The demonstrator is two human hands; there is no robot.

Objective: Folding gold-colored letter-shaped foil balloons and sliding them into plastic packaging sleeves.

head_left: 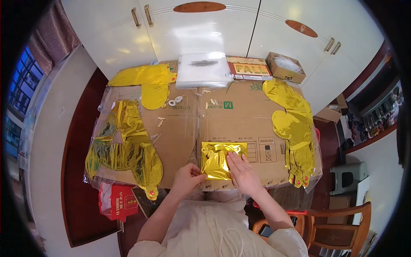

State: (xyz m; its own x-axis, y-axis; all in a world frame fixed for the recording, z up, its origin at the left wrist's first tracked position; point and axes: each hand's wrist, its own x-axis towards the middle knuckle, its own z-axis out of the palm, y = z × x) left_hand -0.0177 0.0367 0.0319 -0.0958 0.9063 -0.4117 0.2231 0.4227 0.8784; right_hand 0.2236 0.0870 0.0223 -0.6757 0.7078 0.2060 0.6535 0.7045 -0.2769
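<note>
My pale shirt (218, 227) fills the near edge; beyond it my right hand (243, 172) lies flat, fingers outstretched, on the right side of a folded gold foil (217, 162) near the front of the cardboard-covered counter (239, 120). My left hand (189, 176) curls at its lower left corner; whether it pinches, I cannot tell.

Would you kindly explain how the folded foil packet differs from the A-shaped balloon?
The folded packet is compact and rectangular, whereas the A-shaped balloon is spread out and larger. The right hand rests on the packet; no hand touches the balloon. Both are shiny gold.
</note>
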